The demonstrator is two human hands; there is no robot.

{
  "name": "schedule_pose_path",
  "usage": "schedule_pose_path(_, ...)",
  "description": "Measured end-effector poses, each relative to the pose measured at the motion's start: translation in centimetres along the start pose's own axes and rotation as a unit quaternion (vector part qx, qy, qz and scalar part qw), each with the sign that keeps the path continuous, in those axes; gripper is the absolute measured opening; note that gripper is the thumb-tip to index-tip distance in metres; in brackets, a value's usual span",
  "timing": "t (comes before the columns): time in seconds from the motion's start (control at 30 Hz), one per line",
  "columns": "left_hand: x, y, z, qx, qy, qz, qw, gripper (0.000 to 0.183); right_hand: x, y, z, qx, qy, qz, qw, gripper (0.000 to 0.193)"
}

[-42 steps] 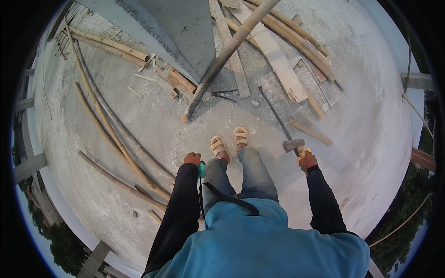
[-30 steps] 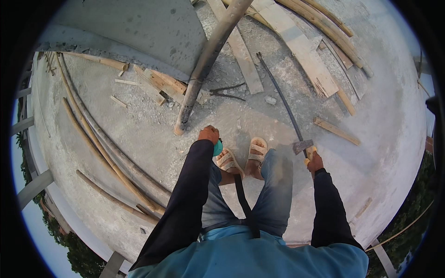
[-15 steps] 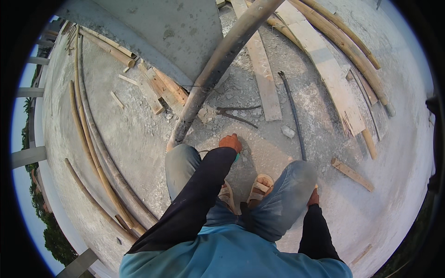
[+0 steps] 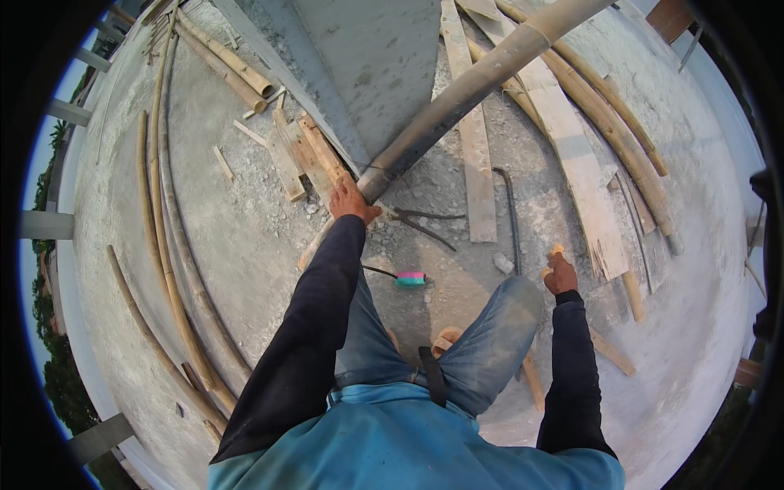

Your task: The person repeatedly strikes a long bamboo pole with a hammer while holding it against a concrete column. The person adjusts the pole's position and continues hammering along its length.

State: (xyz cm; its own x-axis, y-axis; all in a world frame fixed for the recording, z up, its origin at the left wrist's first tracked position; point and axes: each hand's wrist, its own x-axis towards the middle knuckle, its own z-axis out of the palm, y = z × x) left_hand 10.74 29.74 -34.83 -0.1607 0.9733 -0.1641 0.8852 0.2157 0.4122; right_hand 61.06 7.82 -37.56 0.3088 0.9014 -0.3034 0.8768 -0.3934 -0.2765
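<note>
My left hand is closed over the lower part of a thick bamboo pole, its thumb on one side and fingers on the other. The pole leans up to the right past a grey concrete block, beside some wood offcuts. Out to the right, over the floor, my right hand has its fingers curled. A small orange-yellow patch shows at their tips; whether it is an object or sunlit fingers is unclear. Between my knees lies a thin dark rod with a pink and teal grip.
A forked dark metal bar and a bent crowbar lie on the rubble-strewn concrete floor. Planks and bamboo poles stretch along the right. More long poles run down the left. A short wood strip lies right of my arm.
My left hand has moved forward from the pink-and-teal grip, now uncovered, onto the bamboo pole. My right hand has come forward from beside my knee. The view has shifted.
</note>
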Motion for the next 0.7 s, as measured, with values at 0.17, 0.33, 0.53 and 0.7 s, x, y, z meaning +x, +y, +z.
schedule_pose_path(0.17,0.4,-1.2,2.1,-0.071,0.027,0.013,0.997,0.108,11.2,-17.2,0.9,-0.023,-0.102,-0.296,0.949,0.040)
schedule_pose_path(0.33,0.2,-0.6,1.2,-0.075,0.007,0.014,0.997,0.101,9.6,-26.4,10.3,-0.161,-0.174,-0.215,0.947,0.059)
schedule_pose_path(0.53,0.1,-0.5,0.7,-0.089,0.002,0.006,0.996,0.098,8.8,-25.6,15.4,-0.226,-0.093,-0.257,0.935,0.048)
schedule_pose_path(0.7,-0.2,0.1,0.6,-0.079,0.009,0.004,0.997,0.095,8.7,-25.9,15.9,-0.262,-0.103,-0.259,0.924,0.038)
